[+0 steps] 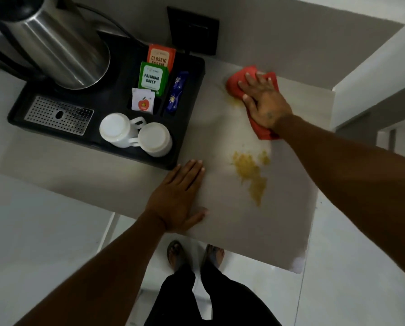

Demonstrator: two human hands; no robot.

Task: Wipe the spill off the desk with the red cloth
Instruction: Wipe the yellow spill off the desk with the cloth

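The right hand point(264, 102) lies flat on the red cloth point(236, 84), fingers spread and pressing it down onto the far part of the desk point(220, 231), near the wall. The cloth shows past the fingertips and again under the wrist, where a corner sticks out toward the near side. A faint yellowish smear sits on the desk just beside the cloth's left edge, by the thumb. The main spill point(249, 171) — a yellow, grainy patch with a tail running toward the desk's near edge — lies in the middle of the desk, apart from the cloth and between the two hands. The left hand point(175, 196) rests palm down on the bare desk near its front edge, fingers straight and close together, thumb held out to the side; it holds nothing. Its fingertips reach close to the corner of a black tray point(189, 90) on the left of the desk. The tray carries a steel kettle point(55, 48), two white cups point(135, 135) turned upside down and touching each other, and upright sachets in slots — a green tea sachet point(152, 77) among them.
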